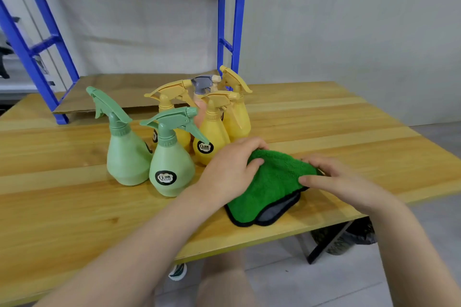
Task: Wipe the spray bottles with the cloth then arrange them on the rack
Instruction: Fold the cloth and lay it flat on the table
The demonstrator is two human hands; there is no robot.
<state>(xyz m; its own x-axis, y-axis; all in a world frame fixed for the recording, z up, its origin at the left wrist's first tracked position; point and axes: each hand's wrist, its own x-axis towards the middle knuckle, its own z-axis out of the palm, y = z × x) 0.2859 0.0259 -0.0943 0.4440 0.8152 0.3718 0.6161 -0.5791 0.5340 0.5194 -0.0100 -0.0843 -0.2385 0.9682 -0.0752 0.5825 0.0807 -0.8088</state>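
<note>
Both hands grip the green cloth point(269, 182) on the surface point(74, 207), left hand point(229, 164) and right hand point(331, 177) at opposite edges, probably to gather it. Behind stand the unwiped spray bottles point(172, 157), then the blue rack point(232, 20).

A round black label reading "Qinar" is showing on the front green spray bottle point(171, 164); the same label is sitting on a yellow spray bottle point(210, 139), too blurred to read surely.

bottles point(172, 142) on table point(62, 207) | cloth point(269, 189) right | rack point(232, 20) behind
</note>
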